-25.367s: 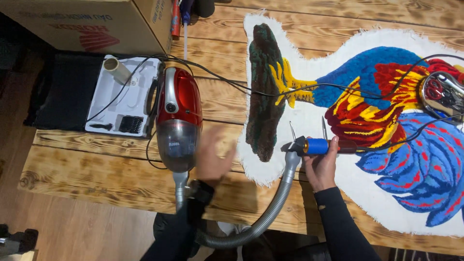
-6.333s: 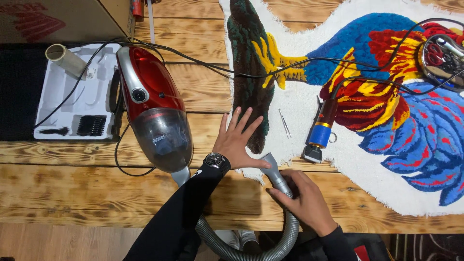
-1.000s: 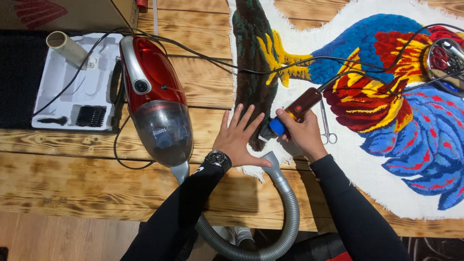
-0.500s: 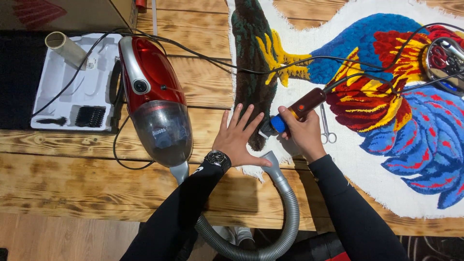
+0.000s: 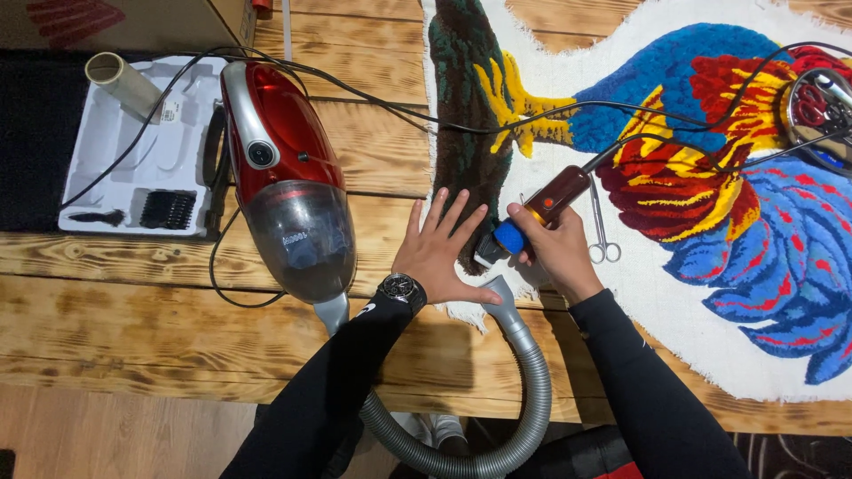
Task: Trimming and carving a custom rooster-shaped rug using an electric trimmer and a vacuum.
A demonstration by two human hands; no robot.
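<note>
- The right hand (image 5: 552, 253) is wrapping its grip around the corded trimmer (image 5: 532, 213), fingers clamped on the blue collar near the cutting head, which is pressing into the lower end of the brown tufted strip (image 5: 475, 133) of the rooster rug (image 5: 710, 177).
- The trimmer's long axis is running on a slant, from its head at lower left, just beside the left fingertips, up to its dark red tail at upper right, where the black cord (image 5: 674, 133) is leaving it and looping across the rug.
- The left hand (image 5: 439, 257) is lying flat with fingers spread apart, gripping nothing, pressing the rug's edge down onto the worktop (image 5: 133, 328); its fingertips are resting on the brown strip, just left of the cutting head.
- The grey vacuum nozzle (image 5: 501, 297) is lying loose just below the trimmer head, between the two wrists, touching the left thumb; the right hand is the nearer one to its hose (image 5: 532, 390), which is curving down off the worktop's edge.
- The red vacuum cleaner (image 5: 284, 177) is sitting well left of the rug, its clear dust cup showing dark contents.
- Scissors (image 5: 599, 226) are lying on the white backing just right of the right hand.
- The white moulded tray (image 5: 124, 151) at far left is holding a black comb attachment, a small dark brush and a cardboard tube resting across its upper corner.
- The metal bowl (image 5: 816, 106) at upper right is holding red-handled scissors and other tools too tangled to tell apart.
</note>
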